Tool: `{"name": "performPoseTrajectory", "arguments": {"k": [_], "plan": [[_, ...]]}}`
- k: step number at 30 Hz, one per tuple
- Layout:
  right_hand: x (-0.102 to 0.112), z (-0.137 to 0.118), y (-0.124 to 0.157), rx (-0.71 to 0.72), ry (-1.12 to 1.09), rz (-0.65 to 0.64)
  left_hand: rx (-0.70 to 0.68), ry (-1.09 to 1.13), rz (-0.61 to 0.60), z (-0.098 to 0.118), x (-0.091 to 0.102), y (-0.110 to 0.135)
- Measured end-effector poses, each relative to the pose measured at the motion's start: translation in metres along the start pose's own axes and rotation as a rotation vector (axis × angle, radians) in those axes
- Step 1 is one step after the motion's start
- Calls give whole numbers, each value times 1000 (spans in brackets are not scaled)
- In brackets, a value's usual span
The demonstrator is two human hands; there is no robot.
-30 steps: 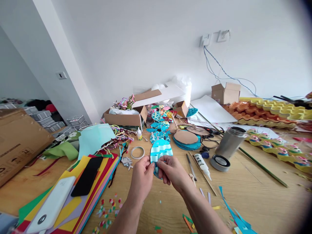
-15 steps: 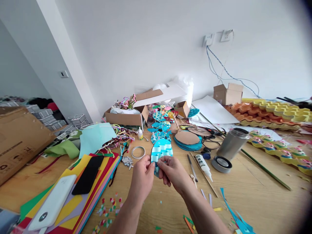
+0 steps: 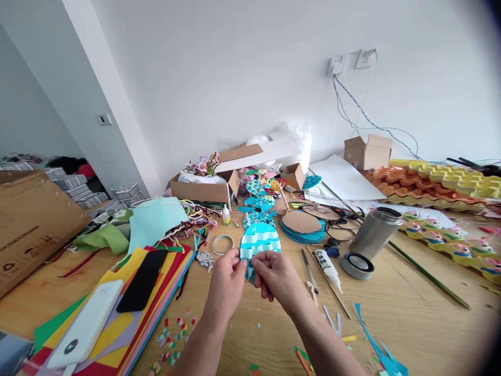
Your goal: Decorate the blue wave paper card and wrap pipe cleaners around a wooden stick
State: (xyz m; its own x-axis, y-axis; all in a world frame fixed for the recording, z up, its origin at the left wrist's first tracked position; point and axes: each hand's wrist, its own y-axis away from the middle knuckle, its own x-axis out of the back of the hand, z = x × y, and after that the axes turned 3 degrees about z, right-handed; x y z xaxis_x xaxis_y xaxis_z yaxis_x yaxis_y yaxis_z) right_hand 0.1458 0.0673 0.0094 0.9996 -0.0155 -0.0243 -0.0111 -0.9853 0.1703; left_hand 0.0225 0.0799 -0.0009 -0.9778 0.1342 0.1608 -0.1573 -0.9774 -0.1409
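Note:
A round blue disc (image 3: 260,235) with wavy pale paper strips across it is held up over the middle of the table. My left hand (image 3: 227,277) pinches its lower left edge between thumb and fingers. My right hand (image 3: 274,274) is closed at the disc's lower front, thumb and forefinger pressed together on a pale strip. The fingers cover the disc's lower part. Just behind it lies a stack of blue discs with a brown cardboard round (image 3: 301,222) on top. A white glue tube (image 3: 327,269) lies to the right of my right hand.
Coloured sheets (image 3: 156,313) carry a black phone (image 3: 141,282) and a white power bank (image 3: 88,324) on the left. A steel flask (image 3: 373,232), its lid (image 3: 357,265) and a green stick (image 3: 426,271) are at right. Paper scraps (image 3: 176,334) lie in front; a tape roll (image 3: 223,244) sits behind.
The disc has turned to face me more and looks wider now. Both hands keep their hold in nearly the same place. The view has shifted slightly.

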Motion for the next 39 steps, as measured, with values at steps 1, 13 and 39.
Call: {"name": "performPoseTrajectory", "arguments": {"k": [1, 13, 39], "plan": [[0, 0, 0, 1, 2, 9, -2, -5, 3, 0, 0, 0], [0, 5, -4, 3, -27, 37, -15, -169, 43, 9, -5, 5], [-1, -1, 0, 18, -42, 84, 13, -50, 6, 8, -8, 5]]}}
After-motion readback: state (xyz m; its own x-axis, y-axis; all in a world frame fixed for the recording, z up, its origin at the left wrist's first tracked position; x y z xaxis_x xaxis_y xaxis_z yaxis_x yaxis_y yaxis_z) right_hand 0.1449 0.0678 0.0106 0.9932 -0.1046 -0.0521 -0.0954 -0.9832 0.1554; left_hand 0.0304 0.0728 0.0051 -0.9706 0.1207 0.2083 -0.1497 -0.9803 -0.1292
